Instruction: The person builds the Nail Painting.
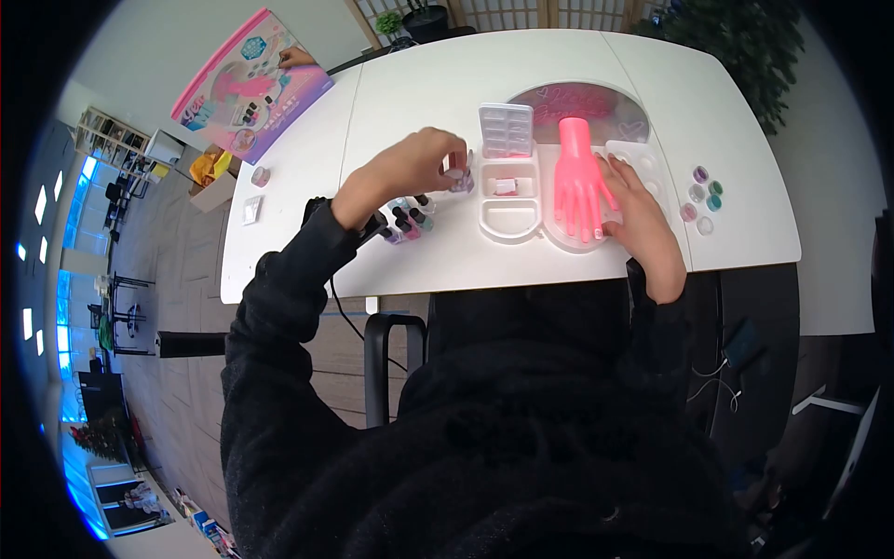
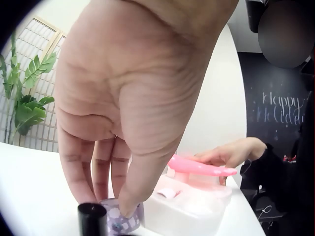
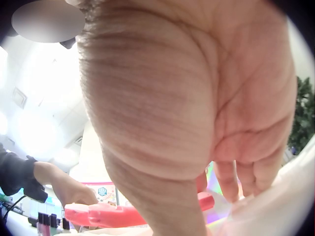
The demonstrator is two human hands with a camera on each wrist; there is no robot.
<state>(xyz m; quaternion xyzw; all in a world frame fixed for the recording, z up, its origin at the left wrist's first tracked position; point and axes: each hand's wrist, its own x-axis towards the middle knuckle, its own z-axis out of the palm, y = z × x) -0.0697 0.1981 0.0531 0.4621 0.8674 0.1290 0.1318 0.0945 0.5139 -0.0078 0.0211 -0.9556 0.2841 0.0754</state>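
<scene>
My left hand [image 1: 414, 168] reaches down left of the white tray. Its thumb and fingers pinch a small lilac piece with white shapes [image 2: 120, 216] close to the tabletop. Just nearer to me stand several black-capped nail polish bottles [image 1: 405, 224]. A bright pink plastic hand [image 1: 579, 177] lies palm down on the tray, its fingers toward me. Along its right side rests my right hand [image 1: 638, 210], fingers loosely extended over the tray, thumb by the pink fingertips. In the tray's left section [image 1: 510, 216], a small pink-and-white piece [image 1: 505, 186] lies in a compartment.
A clear-lidded compartment [image 1: 507, 130] stands raised behind the tray, beside a shiny half-round panel [image 1: 596, 102]. Several small glitter pots [image 1: 698, 193] sit at the right. A colourful box [image 1: 251, 88] stands back left, with a little pot [image 1: 261, 175] and white packet [image 1: 251, 210] nearby.
</scene>
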